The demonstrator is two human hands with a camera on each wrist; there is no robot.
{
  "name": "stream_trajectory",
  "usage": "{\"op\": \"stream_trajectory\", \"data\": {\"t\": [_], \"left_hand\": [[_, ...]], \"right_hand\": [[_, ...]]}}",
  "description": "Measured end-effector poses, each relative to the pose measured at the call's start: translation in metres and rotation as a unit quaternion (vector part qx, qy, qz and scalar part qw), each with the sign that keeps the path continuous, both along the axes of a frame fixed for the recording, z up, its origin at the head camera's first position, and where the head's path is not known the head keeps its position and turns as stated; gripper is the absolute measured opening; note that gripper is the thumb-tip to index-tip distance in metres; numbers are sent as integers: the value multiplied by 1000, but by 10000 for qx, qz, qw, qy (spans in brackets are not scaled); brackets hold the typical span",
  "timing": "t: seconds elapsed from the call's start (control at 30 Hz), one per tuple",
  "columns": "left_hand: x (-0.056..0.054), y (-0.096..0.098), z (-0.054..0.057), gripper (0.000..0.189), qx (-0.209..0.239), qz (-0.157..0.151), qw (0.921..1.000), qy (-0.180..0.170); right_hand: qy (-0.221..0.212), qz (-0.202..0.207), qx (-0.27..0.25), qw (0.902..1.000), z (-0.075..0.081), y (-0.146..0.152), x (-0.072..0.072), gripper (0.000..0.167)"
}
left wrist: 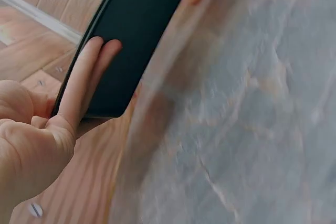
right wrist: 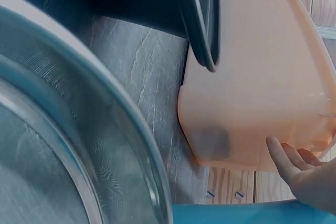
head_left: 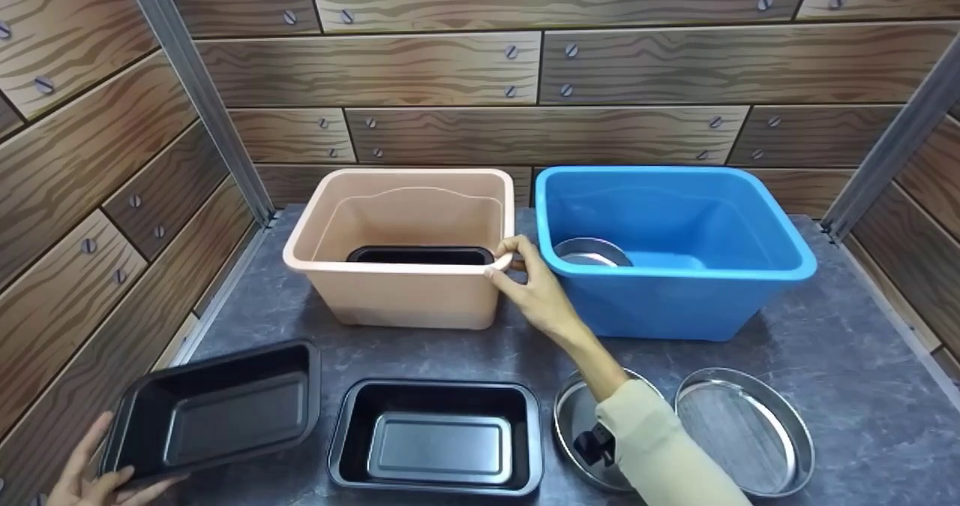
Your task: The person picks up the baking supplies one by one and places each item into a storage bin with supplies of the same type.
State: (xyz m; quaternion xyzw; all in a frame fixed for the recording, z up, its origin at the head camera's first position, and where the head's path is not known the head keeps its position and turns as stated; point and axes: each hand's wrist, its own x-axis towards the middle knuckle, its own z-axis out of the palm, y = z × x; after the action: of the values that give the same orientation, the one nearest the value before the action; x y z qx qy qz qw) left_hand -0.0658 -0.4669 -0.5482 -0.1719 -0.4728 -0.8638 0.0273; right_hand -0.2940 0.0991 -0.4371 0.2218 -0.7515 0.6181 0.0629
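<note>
My left hand (head_left: 81,483) grips the near left end of a black loaf pan (head_left: 240,412), held tilted at the left; its fingers (left wrist: 84,77) lie along the pan's outer side in the left wrist view. With thumb and fingers my right hand (head_left: 534,296) pinches the near right corner of the beige bin's rim (head_left: 397,268). Inside that bin lies another black loaf pan (head_left: 420,255), mostly hidden by the front wall. A third black loaf pan (head_left: 435,446) rests on the table in front of the bin.
Right of the beige bin stands a blue bin (head_left: 645,303) holding a round metal sieve (head_left: 592,251). Two more round sieves lie in front, one (head_left: 649,383) partly under my right forearm, the other (head_left: 739,435) beside it. Wood-patterned walls (head_left: 442,70) enclose the dark table (head_left: 847,356).
</note>
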Motion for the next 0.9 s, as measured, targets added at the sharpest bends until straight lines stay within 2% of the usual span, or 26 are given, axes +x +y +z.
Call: {"op": "stream_trajectory", "data": {"t": [0.03, 0.1, 0.13, 0.17, 0.2, 0.27, 0.37, 0.43, 0.5, 0.53, 0.6, 0.8, 0.9], "left_hand": [[1, 3, 3, 86, 263, 238, 9989, -294], [1, 10, 10, 88, -100, 1107, 9917, -638], [0, 15, 13, 88, -32, 1278, 9894, -696], [0, 19, 17, 88, -236, 1611, 9829, -861], [-1, 21, 19, 88, -32, 1548, 9845, -820], [-2, 26, 26, 88, 33, 1515, 9847, -855], [-2, 35, 35, 85, -115, 1776, 9792, -970], [-4, 40, 39, 84, 197, 1879, 9780, -887], [-7, 44, 42, 87, 691, 1923, 9757, -789], [-8, 43, 42, 88, 950, 1814, 9769, -616], [-10, 44, 44, 86, 1463, 1680, 9738, -465], [-11, 50, 56, 80, 1434, 2311, 9594, -750], [-14, 58, 65, 77, 1379, 2600, 9528, -744]], "right_hand": [[29, -18, 9, 10000, 0, 0, 0, 27], [75, -50, -1, 10000, 0, -1, 1, 28], [85, -59, -19, 9999, 0, -1, 1, 29], [92, -69, -22, 9999, 0, -1, 1, 29], [97, -72, -22, 9999, 0, 0, 2, 29], [100, -79, -34, 9999, -1, 0, 2, 29], [93, -84, -34, 9999, -2, -1, 1, 27], [108, -81, -53, 9999, -2, -1, 1, 26], [143, -66, -108, 9998, -2, -2, 0, 26], [172, -67, -148, 9997, -2, -2, 0, 26], [204, -52, -218, 9995, -2, -1, 0, 25], [213, -45, -169, 9996, -2, -1, 1, 25], [213, -59, -88, 9997, -2, 0, 1, 26]]}}
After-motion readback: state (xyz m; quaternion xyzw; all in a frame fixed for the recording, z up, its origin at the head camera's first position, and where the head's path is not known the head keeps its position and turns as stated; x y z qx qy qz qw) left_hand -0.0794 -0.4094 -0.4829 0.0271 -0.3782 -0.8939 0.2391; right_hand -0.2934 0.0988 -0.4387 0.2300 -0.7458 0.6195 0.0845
